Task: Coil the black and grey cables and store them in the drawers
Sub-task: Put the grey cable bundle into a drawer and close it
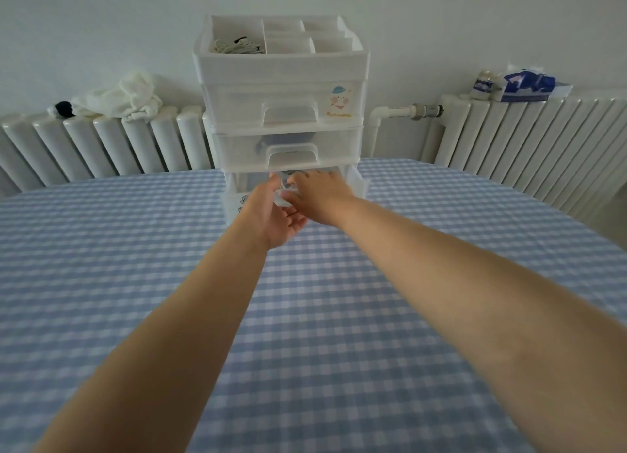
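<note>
Grey cable (288, 180) goes into the open bottom drawer (356, 184) under both hands, left hand (283, 218) open-palmed, right hand (320, 194) fingers' grip unclear, so storing looks nearly finished.

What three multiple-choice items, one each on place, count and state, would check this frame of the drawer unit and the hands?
1. Where are both hands?
A. at the bottom drawer
B. at the top tray
C. flat on the tablecloth

2. How many drawers with front handles does the unit show?
A. one
B. three
C. five

3. What state is the bottom drawer in?
A. removed from the unit
B. fully shut
C. pulled out

Key: 1 A, the left hand and right hand meet at the bottom drawer. 2 B, three stacked drawers sit under the open top tray of the drawer unit. 3 C, its front juts forward past the middle drawer.
</note>
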{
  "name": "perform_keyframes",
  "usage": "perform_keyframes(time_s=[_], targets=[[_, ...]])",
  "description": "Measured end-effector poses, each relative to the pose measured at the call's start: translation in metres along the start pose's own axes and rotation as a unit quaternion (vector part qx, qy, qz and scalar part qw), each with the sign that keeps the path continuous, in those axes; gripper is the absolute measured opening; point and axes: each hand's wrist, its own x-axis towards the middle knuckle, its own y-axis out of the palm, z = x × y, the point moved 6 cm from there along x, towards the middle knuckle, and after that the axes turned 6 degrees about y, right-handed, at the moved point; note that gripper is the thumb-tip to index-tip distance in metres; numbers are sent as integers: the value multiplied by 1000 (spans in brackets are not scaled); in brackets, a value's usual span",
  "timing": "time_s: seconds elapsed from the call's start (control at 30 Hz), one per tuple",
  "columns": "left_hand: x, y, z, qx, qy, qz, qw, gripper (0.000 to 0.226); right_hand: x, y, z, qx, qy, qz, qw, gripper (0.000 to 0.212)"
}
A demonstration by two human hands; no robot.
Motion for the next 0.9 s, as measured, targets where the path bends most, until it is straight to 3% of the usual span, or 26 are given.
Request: perform_keyframes(time_s=[0.17,0.37,0.47,0.6,0.7,0.9], targets=[[15,0,-7,5,-21,-2,1000,66,-2,6,-7,-48,-13,-59,997,44],[26,2,-18,-29,17,-19,999,71,-19,-1,-29,-2,-16,-124,992,46],[29,7,-23,-33,30,-16,999,73,-28,3,-43,21,15,-103,994,42],[30,5,-22,22,22,-20,999,53,-38,12,-55,44,42,-78,995,44],[32,1,-15,37,19,-34,999,41,-40,11,-49,38,12,-71,997,54],[34,-3,-7,-12,18,-43,999,48,-17,5,-14,29,-34,-20,999,73]])
